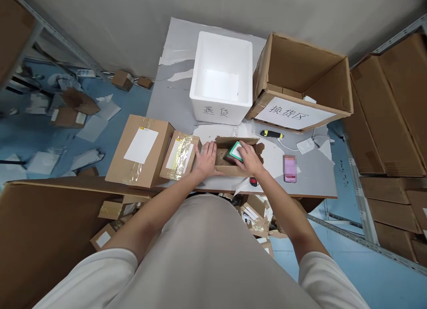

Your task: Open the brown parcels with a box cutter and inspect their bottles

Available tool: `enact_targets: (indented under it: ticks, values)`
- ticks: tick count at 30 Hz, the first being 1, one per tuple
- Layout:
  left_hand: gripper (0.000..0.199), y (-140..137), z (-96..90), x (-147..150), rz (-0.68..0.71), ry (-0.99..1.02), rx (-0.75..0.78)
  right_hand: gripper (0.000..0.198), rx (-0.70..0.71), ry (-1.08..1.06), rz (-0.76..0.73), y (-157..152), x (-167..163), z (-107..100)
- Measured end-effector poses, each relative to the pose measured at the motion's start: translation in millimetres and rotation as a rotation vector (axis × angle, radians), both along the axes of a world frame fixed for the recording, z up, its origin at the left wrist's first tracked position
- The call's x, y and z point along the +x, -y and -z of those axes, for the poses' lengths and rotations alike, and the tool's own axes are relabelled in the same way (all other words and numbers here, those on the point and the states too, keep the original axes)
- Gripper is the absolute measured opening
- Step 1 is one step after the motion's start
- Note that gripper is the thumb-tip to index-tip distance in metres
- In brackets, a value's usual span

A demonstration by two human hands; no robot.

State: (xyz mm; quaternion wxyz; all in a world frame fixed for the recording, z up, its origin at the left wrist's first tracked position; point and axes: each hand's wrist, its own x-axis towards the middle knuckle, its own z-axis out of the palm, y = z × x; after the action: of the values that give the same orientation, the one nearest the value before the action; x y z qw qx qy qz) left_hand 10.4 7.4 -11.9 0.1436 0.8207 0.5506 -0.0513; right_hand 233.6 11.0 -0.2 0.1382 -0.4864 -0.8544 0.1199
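A small opened cardboard box [230,171] lies at the table's near edge in front of me, its flaps raised and its right end torn. My left hand [206,160] rests on the box's left end, fingers stretched over it and the thumb along the front wall. Inside, tilted, is a small green-and-white box [236,151]. My right hand [249,157] has its fingers closed on that small box's right side; some fingertips are hidden. A red and black object [253,181], its kind unclear, lies below my right wrist.
Two taped cartons, a larger one [140,148] and a smaller one [180,155], stand left. Behind are a white foam box [220,99] and a large labelled carton [300,111]. A yellow-black utility knife [271,134] and a phone [290,168] lie right. Shelving flanks the table.
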Motion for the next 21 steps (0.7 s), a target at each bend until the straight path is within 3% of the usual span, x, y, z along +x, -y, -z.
enact_targets:
  ticks: [3, 6, 10, 13, 17, 21]
  values:
    - [0.125, -2, 1.3, 6, -0.045, -0.021, 0.002, 0.032, 0.011, -0.009, -0.049, -5, -1, -14]
    - [0.124, -10, 3.4, 11, -0.067, -0.036, 0.011, 0.033, 0.110, -0.088, -0.030, -2, 5, -45]
    - [0.124, -36, 5.0, 14, -0.060, -0.035, 0.008, 0.040, 0.291, -0.247, 0.066, 23, 24, -101]
    - [0.123, -61, 1.7, 13, -0.107, -0.013, -0.023, 0.047, 0.357, -0.375, 0.187, 51, 38, -124]
    - [0.110, -63, -6.9, 8, -0.133, 0.134, -0.038, 0.048, 0.292, -0.586, 0.317, 81, 46, -103]
    - [0.061, -3, -7.4, -3, -0.184, 0.548, 0.104, 0.044, 0.147, -0.782, 0.372, 92, 39, -67]
